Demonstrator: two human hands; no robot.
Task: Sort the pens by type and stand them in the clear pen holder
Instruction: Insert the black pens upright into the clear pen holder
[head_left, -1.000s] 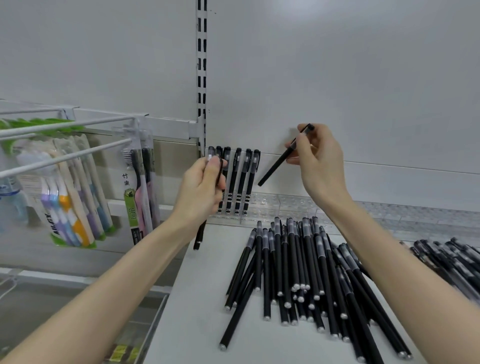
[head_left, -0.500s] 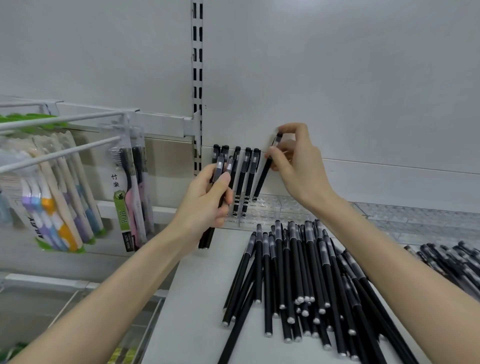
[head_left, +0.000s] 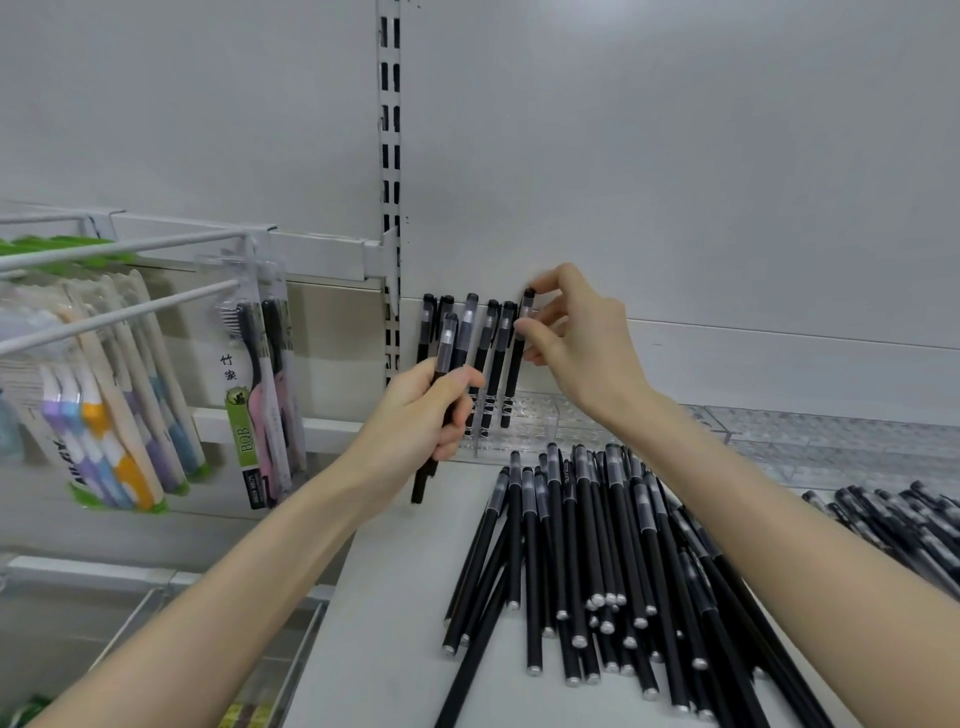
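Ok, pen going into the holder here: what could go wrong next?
The right hand pinches the end pen only at its cap, so it may tilt and miss its slot in the clear pen holder. The left hand holds a spare pen right in front of the standing pens; a nudge could topple them.

Your right hand (head_left: 576, 348) swung its pen (head_left: 517, 364) from slanted to upright. You stood it in the clear holder (head_left: 545, 421), beside the row of pens (head_left: 483, 358).
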